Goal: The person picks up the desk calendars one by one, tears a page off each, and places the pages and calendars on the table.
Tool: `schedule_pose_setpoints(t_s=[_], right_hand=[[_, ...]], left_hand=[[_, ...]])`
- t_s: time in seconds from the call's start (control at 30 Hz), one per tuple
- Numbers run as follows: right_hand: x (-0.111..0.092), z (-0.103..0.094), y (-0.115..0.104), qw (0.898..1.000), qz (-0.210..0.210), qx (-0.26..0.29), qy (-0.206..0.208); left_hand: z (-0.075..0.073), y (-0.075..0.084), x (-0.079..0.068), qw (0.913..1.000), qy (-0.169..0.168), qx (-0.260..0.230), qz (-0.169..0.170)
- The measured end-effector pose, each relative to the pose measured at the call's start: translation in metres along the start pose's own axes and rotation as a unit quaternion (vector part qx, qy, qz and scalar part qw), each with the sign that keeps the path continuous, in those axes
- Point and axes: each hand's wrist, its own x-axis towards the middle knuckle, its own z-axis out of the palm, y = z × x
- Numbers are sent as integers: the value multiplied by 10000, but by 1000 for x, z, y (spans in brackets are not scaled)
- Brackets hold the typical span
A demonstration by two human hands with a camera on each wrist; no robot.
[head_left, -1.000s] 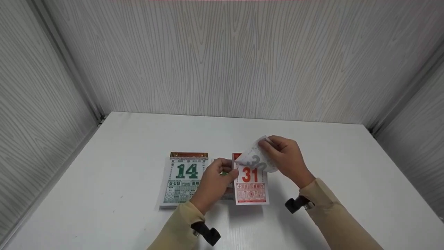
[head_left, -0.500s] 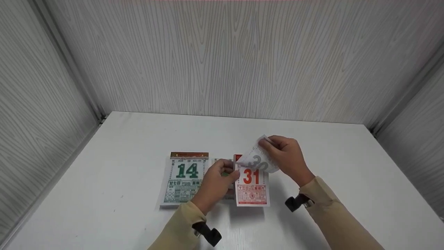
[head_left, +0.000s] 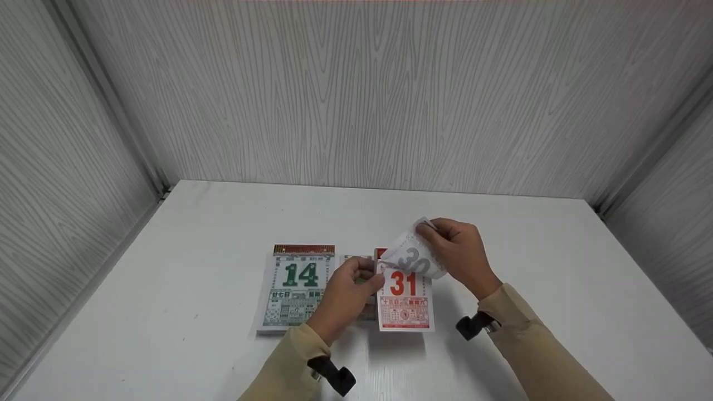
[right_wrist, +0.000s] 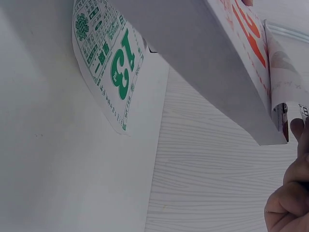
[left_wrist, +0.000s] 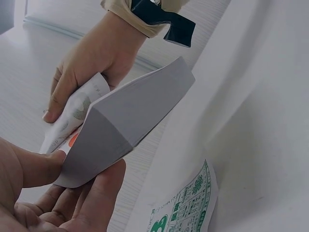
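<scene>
In the head view my left hand (head_left: 348, 298) grips the left edge of a thick tear-off calendar (head_left: 406, 312), thumb on its front and fingers behind. The calendar is held above the table and shows a red 31. My right hand (head_left: 459, 250) pinches the corner of its top page (head_left: 415, 256), which is folded back diagonally with a grey 30 showing through. That page still joins the block near the top left. The left wrist view shows the thick stack of pages (left_wrist: 140, 111) from the side, fingers beneath it.
A second tear-off calendar (head_left: 298, 289) with a green 14 lies on the white table (head_left: 223, 223), left of the hands. A loose page with a green 13 (right_wrist: 113, 67) lies beneath the held calendar. A wood-grain wall (head_left: 356, 94) stands behind.
The held calendar has shifted very slightly down and right with my left hand. The folded page and my right hand have hardly moved.
</scene>
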Motion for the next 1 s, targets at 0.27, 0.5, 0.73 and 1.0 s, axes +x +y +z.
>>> schedule_pose_setpoints(t_s=[0.27,0.5,0.73,1.0], right_hand=[[-2,-1,2,9998,12,-110,159],[-1,0,3,9998,-51,-114,164],[-2,2,2,9996,72,-61,260],[-4,2,-7,9998,160,57,127]], left_hand=[[1,1,0,10000,-9,1,10],[1,1,1,10000,-20,-51,15],[0,0,2,9999,-78,-88,5],[0,2,0,9999,-49,53,-81]])
